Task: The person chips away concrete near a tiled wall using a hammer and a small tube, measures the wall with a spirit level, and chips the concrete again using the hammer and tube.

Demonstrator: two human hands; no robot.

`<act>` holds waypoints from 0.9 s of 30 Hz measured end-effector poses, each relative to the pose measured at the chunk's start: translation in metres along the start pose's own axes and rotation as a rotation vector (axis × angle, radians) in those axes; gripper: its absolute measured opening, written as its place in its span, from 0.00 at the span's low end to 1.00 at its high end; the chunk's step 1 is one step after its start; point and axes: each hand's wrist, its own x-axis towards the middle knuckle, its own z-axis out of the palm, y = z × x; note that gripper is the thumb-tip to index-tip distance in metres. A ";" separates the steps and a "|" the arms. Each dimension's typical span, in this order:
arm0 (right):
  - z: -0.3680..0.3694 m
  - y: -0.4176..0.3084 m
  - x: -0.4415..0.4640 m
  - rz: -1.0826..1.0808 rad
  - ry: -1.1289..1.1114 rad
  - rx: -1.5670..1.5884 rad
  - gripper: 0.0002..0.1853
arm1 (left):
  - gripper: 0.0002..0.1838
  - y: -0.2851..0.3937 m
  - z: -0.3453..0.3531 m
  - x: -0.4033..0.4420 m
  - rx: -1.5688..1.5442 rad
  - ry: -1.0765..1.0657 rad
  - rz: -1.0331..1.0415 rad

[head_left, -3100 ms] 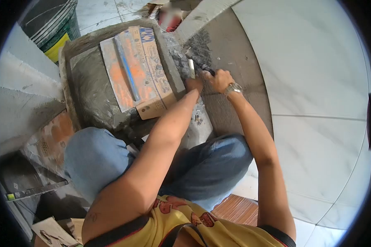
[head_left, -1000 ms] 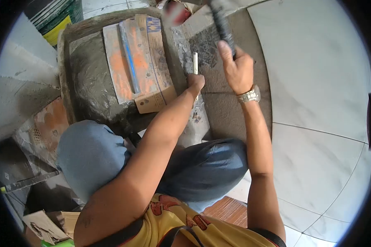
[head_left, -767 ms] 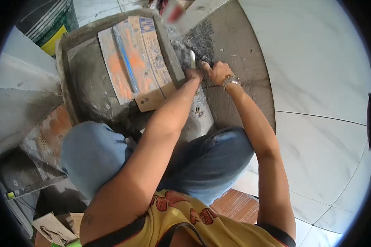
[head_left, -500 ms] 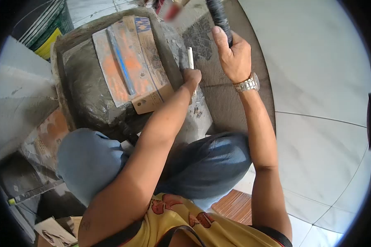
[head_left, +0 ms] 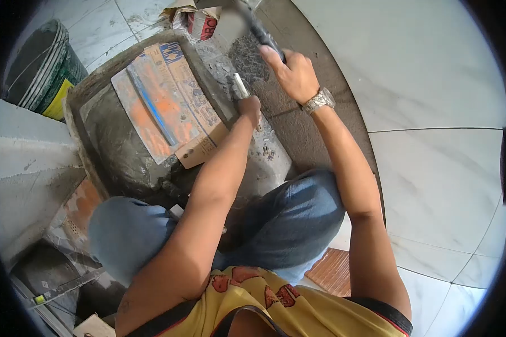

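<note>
My right hand (head_left: 293,76) is closed around the black-wrapped handle of a hammer (head_left: 261,32), raised above the floor. The handle slants up to the left, and its far end is blurred at the top edge. Lower and to the left, my left hand (head_left: 249,109) grips a pale chisel-like bar (head_left: 240,84), whose upper end sticks out above the fist. The bar's lower end is mostly hidden by the hand. Beneath it lies a rough grey strip (head_left: 270,137) with small debris.
At left, a mortar tub (head_left: 75,132) holds wet grey mix, with a cardboard piece (head_left: 199,121) and a stained board with a blue-edged strip (head_left: 152,106) across it. A green bucket (head_left: 67,64) stands behind. A torn paper bag (head_left: 199,22) lies at the top; pale tiles (head_left: 427,73) cover the right.
The view has shifted, bringing the bucket and paper bag further into sight. My right hand has come left, closer to my left hand, and the hammer leans more leftward. The chisel-like bar tilts more.
</note>
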 end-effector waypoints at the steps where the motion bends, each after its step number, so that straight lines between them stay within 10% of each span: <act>1: 0.000 -0.007 -0.001 -0.048 0.053 0.054 0.41 | 0.09 0.003 -0.003 -0.014 -0.018 -0.045 0.023; 14: 0.068 0.051 0.010 0.068 -0.353 -0.389 0.41 | 0.14 0.040 -0.007 -0.076 -0.019 0.047 -0.030; 18: 0.067 0.025 0.011 0.014 -0.240 -0.375 0.39 | 0.16 -0.015 0.001 0.045 0.404 -0.277 0.172; 23: 0.026 -0.039 -0.002 -0.057 -0.212 -0.062 0.38 | 0.21 0.003 0.006 -0.018 -0.017 -0.010 0.137; 27: 0.086 0.083 0.015 -0.148 -0.331 -0.497 0.45 | 0.22 0.037 -0.001 -0.064 0.057 0.104 -0.029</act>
